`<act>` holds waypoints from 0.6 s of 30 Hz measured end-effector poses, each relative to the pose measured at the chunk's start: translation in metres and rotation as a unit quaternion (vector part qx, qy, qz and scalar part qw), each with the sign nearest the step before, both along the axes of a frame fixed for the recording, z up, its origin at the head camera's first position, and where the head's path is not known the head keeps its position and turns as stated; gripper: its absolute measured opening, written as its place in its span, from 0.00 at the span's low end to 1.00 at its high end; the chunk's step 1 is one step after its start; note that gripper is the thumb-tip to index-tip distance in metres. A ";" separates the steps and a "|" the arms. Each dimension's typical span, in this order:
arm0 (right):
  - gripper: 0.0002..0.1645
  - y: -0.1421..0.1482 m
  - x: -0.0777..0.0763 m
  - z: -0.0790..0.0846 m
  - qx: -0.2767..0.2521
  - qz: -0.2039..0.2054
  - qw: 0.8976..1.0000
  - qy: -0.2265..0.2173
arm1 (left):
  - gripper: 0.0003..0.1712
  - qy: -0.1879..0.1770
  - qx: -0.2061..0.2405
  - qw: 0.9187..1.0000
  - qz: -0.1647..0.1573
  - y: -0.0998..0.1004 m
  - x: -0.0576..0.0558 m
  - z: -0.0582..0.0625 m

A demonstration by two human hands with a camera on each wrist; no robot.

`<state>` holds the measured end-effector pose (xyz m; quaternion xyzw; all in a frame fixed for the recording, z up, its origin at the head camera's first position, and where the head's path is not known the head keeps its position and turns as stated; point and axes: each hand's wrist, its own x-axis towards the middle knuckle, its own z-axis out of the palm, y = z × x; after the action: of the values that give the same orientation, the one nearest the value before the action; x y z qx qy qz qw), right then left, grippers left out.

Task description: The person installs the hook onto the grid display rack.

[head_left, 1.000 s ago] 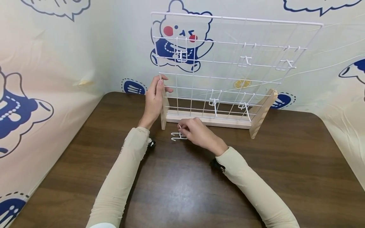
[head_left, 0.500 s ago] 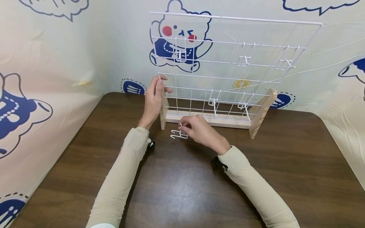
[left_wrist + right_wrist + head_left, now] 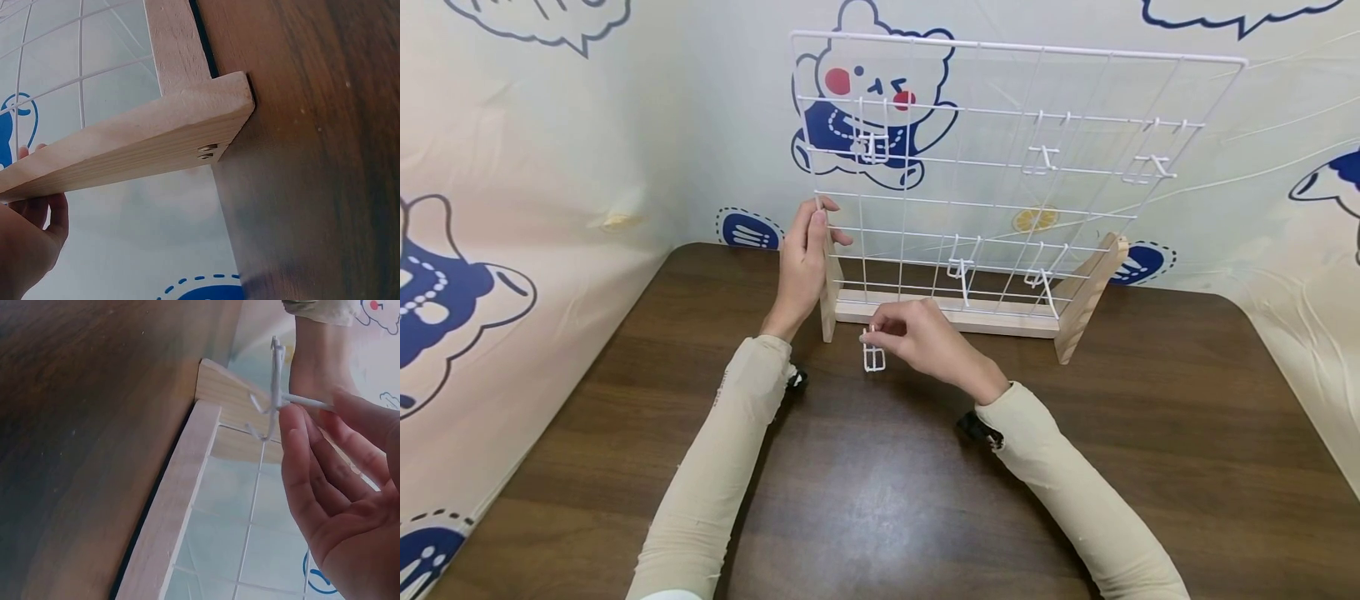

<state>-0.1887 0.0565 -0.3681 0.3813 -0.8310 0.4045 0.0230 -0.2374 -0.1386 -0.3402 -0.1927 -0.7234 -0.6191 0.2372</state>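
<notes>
A white wire grid rack leans back in a wooden stand. My left hand grips the top of the stand's left side piece; in the left wrist view, fingers show on both sides of that wooden piece. My right hand pinches a white wire hook in front of the stand, over the table. The right wrist view shows thumb and fingers on the prong of the hook, whose bent ends stick out. The hook is apart from the grid.
Several similar hooks hang on the grid, among them an upper-left hook and a lower-middle hook. The stand's right side piece rests on the brown table. Behind is a printed cloth backdrop.
The hook has turned in my right hand: its bent ends pointed left, and now its rectangular end hangs downward. My left hand stays on the stand.
</notes>
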 end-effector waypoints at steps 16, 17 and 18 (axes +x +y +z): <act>0.04 -0.006 0.010 0.006 -0.172 0.011 0.982 -0.080 | 0.17 -0.005 -0.006 1.000 0.005 -0.001 0.000 0.000; 0.03 -0.006 0.010 0.006 -0.177 0.010 0.980 -0.089 | 0.17 -0.006 -0.007 1.000 0.004 -0.002 0.000 0.000; 0.03 -0.007 0.011 0.006 -0.183 0.010 0.978 -0.100 | 0.17 -0.008 -0.008 1.000 0.002 -0.002 0.000 0.000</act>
<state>-0.1779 0.0497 -0.3624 0.3367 -0.7368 0.5863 0.0052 -0.2375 -0.1409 -0.3403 -0.1880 -0.7308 -0.6142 0.2311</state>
